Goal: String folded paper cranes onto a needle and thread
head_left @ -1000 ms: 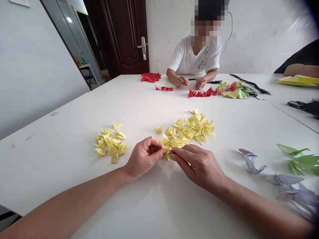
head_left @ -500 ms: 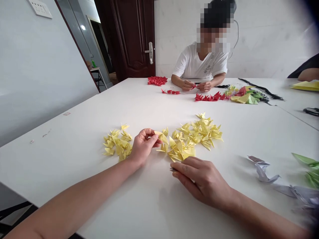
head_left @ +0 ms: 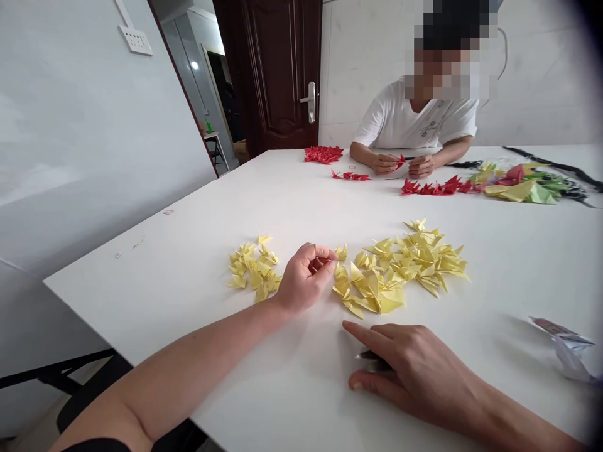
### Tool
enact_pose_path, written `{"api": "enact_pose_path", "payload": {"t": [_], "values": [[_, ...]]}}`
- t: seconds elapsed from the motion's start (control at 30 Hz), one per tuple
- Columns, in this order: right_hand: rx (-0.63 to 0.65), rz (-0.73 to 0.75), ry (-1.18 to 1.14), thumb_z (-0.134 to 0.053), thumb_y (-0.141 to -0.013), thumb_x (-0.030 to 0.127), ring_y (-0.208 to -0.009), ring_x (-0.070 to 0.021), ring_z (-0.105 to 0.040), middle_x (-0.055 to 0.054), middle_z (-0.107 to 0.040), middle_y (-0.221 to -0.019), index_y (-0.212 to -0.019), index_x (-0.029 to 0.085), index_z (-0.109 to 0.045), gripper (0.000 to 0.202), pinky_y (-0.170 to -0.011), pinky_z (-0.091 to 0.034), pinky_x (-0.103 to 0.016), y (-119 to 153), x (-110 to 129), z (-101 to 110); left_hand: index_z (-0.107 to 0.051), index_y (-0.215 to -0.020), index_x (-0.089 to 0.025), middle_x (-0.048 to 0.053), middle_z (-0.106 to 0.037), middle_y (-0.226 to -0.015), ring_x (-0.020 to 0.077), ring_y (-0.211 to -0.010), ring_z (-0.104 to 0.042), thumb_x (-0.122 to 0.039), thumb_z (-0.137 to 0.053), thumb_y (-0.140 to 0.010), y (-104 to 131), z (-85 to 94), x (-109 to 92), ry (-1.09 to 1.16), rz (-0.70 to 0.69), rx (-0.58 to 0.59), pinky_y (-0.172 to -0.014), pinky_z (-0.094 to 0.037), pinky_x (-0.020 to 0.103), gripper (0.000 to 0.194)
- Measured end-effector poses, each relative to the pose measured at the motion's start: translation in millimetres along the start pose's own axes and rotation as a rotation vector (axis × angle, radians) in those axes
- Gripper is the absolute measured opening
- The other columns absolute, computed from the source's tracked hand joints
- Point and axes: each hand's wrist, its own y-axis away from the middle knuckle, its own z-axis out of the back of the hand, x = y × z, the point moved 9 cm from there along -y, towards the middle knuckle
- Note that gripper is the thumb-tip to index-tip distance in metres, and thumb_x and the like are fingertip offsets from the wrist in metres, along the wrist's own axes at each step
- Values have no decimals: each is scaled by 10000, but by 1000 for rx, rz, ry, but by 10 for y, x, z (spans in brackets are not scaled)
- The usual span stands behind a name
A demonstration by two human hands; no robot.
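Note:
My left hand (head_left: pixel 306 279) is closed in a pinch beside the yellow folded paper cranes. At its fingertips is a thin, pale sliver too small to name. A yellow paper crane (head_left: pixel 342 276) lies right by those fingertips, at the near end of the larger heap (head_left: pixel 414 257). Nearer to me, my right hand (head_left: pixel 405 370) rests low over the white table (head_left: pixel 282 389), index finger and thumb apart. A small dark metal tool (head_left: pixel 375 362) sits under its palm, mostly hidden by the fingers.
A smaller heap of yellow cranes (head_left: pixel 254 270) lies to the left. Across the table, a person in a white shirt (head_left: pixel 424 122) handles a red crane (head_left: pixel 401 161). Red cranes (head_left: pixel 323 154), mixed coloured ones (head_left: pixel 522 183) and a pale folded paper (head_left: pixel 572 358) lie about.
The yellow crane pinched in my left hand is out of the fingers, near the heap. My right hand's index finger and thumb have spread, baring more of the metal tool. The view has swung left.

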Motion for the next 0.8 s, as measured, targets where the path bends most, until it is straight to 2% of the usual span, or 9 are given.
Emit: {"api": "enact_pose_path", "payload": {"t": [0.17,0.3,0.37,0.47,0.5,0.57,0.63,0.7,0.8], "values": [[17,-152,92,-581,-815,409,-505,-198,-639,8,-697,-644,-1089,211,-544,340,-422,-319,-259,-94,-47,-71,-578,-780,-174,20,-551,-799,91,-620,-504,-150,-531,-763,27,-65,-71,-51,-139,34,-576,-439,220,56],[86,-180,100,-542,-842,407,-578,-220,-667,-5,-702,-680,-1116,230,-534,326,-461,-350,-266,-116,-41,-170,-593,-769,-176,43,-564,-822,104,-634,-518,-141,-518,-768,25,-72,-217,-141,-299,70,-535,-438,214,82],[100,-192,98,-522,-857,399,-616,-222,-673,-12,-702,-703,-1138,236,-525,325,-495,-370,-270,-105,-40,-193,-602,-779,-183,56,-581,-835,122,-674,-539,-136,-513,-768,-30,68,-352,-228,-416,37,-538,-442,217,102],[82,-210,98,-499,-873,368,-646,-208,-673,-15,-706,-738,-1130,243,-529,288,-525,-371,-267,-103,5,-164,-627,-830,-198,69,-615,-883,165,-817,-575,-140,-494,-774,-184,479,-464,-473,-506,-76,-679,-481,260,156],[73,-211,105,-503,-868,347,-646,-202,-671,-12,-707,-737,-1113,242,-539,268,-527,-363,-263,-112,35,-146,-638,-848,-195,76,-625,-917,178,-867,-579,-151,-484,-777,-267,661,-423,-584,-463,-124,-742,-481,279,176],[64,-216,135,-512,-847,313,-640,-195,-665,-10,-706,-723,-1062,237,-563,234,-522,-342,-260,-145,95,-115,-655,-918,-181,88,-642,-990,214,-960,-574,-187,-472,-775,-453,1029,-223,-816,-285,-190,-867,-452,325,232],[52,-196,151,-489,-842,289,-637,-180,-654,-1,-701,-714,-992,245,-577,179,-508,-314,-257,-187,165,-90,-644,-1024,-164,96,-638,-1087,239,-1057,-550,-222,-454,-772,-607,1293,66,-1001,-76,-148,-944,-408,340,321],[45,-196,160,-470,-837,273,-612,-165,-636,5,-694,-699,-930,246,-578,144,-496,-290,-253,-209,201,-78,-637,-1067,-127,125,-637,-1125,272,-1057,-563,-245,-455,-763,-678,1427,222,-1009,-23,-104,-907,-431,355,373],[26,-193,155,-467,-818,248,-584,-148,-609,12,-685,-687,-869,244,-562,108,-493,-273,-242,-197,237,-74,-635,-1085,-137,119,-628,-1169,273,-1047,-581,-276,-441,-768,-678,1478,332,-1023,25,-51,-869,-445,348,397]]}}
